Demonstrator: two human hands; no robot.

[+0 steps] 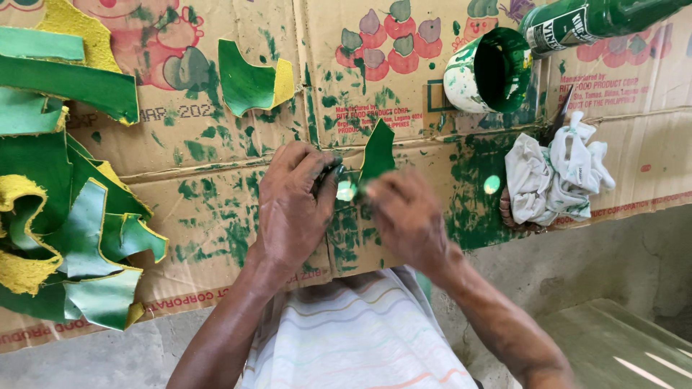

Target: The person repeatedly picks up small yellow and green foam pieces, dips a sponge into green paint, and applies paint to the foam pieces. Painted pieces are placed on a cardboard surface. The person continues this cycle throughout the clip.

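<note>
Rising between the two hands, a green leather piece [377, 151] stands upright near the middle of the cardboard [216, 209], its lower end pinched by the right hand [407, 216]. The left hand [292, 202] sits just beside it, fingers curled around a small dark tool whose kind I cannot tell. Toward the far right corner, a tipped white cup [490, 70] shows a green-coated inside. A green bottle [598, 20] lies beside it at the far edge. Near the right edge rests a crumpled white rag [555, 173]. One green-and-yellow piece [252, 81] lies alone at the far side; a pile of scraps [65, 216] covers the left edge.
</note>
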